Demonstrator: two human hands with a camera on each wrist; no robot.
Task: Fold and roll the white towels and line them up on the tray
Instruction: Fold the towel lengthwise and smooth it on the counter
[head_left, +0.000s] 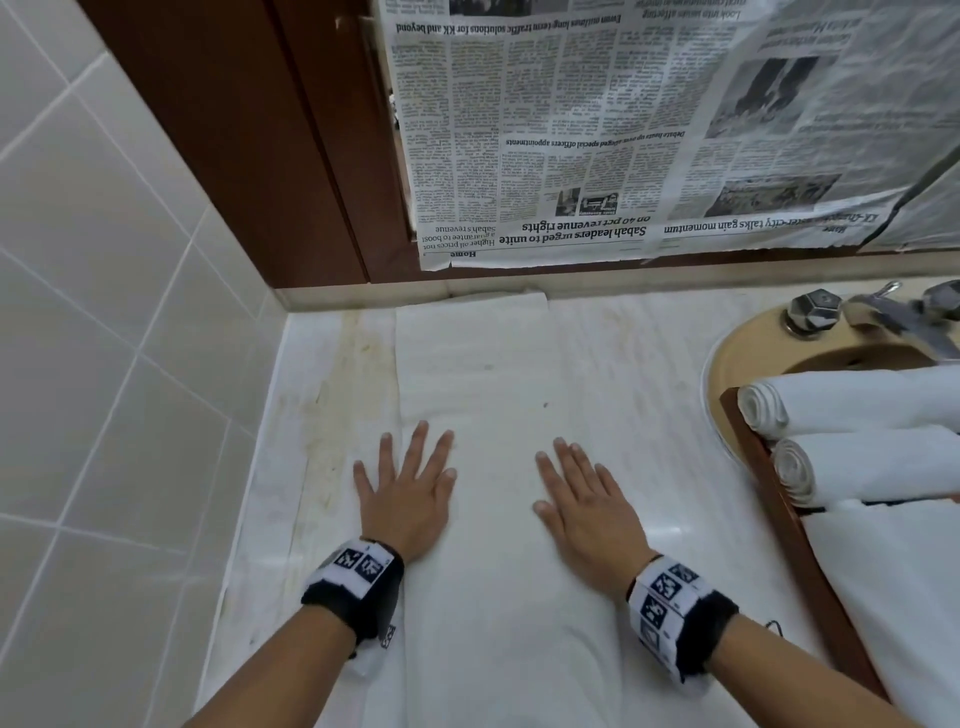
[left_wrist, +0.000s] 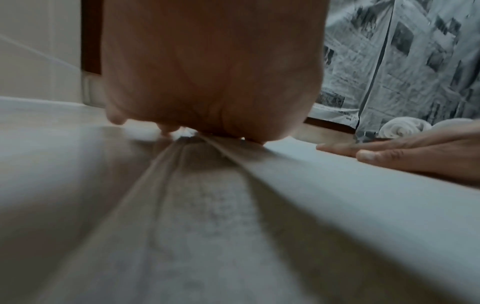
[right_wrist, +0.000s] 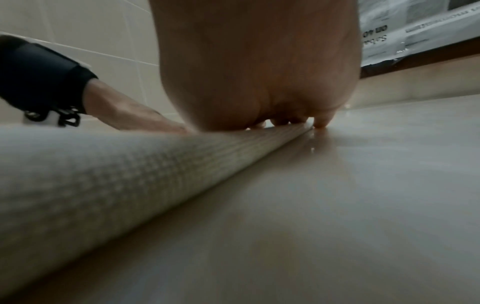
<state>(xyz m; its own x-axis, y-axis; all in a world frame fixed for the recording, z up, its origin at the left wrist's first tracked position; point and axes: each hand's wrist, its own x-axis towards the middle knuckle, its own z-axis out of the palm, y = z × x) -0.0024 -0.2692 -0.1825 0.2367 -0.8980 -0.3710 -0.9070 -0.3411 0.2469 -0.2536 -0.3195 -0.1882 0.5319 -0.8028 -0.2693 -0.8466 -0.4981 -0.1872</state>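
- Left hand (head_left: 404, 493): flat, fingers spread, palm pressing the left edge of the folded white towel (head_left: 498, 395), apparently smoothing it for rolling.
- Towel: long strip lying on the marble counter (head_left: 322, 415).
- Right hand (head_left: 584, 499): flat on its right edge, gripping nothing.
- Wooden tray (head_left: 769, 483), far right: holds two rolled towels (head_left: 857, 400).

Left hand (left_wrist: 207, 72) flat on the towel (left_wrist: 324, 185), right hand (left_wrist: 415, 152) pressing beside it, rolled towels (left_wrist: 400, 127) behind, newspaper (left_wrist: 402, 61) on the wall.
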